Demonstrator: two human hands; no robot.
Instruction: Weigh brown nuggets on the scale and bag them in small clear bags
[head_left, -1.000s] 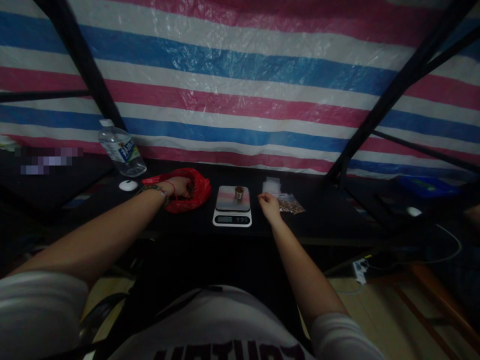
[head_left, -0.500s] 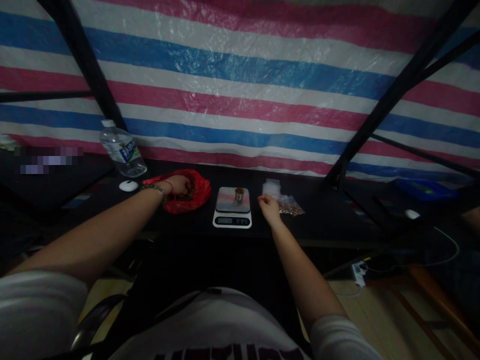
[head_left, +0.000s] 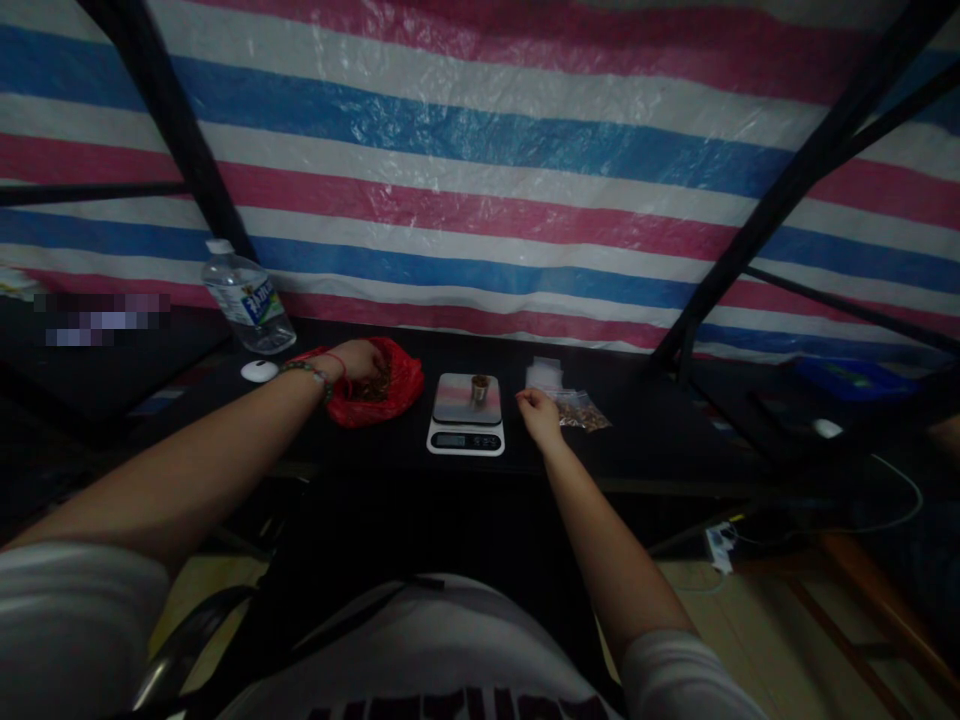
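My left hand [head_left: 358,360] reaches into an open red plastic bag [head_left: 403,385] that contains small brown pieces [head_left: 373,390]; its fingertips are hidden among them. My right hand [head_left: 538,412] rests on the dark table with its fingers curled and pressed together; whatever is between them is too small to make out. Between the hands stands a white kitchen scale [head_left: 465,440], and a small metal cup [head_left: 480,388] with brown contents stands upright on its plate. Beside my right hand lie clear zip bags [head_left: 585,412] filled with brown pieces and, behind them, a stack of translucent bags [head_left: 544,374].
A large clear plastic bottle [head_left: 251,305] and a white computer mouse [head_left: 259,371] are at the left of the table [head_left: 637,440]. Dark metal posts [head_left: 705,280] slant up before a striped plastic sheet. A blue tray [head_left: 855,380] lies far right, above a white power strip [head_left: 721,548].
My left hand has shifted slightly within the red bag, and more brown pieces show beside it. My right hand, the scale and the cup stay in place.
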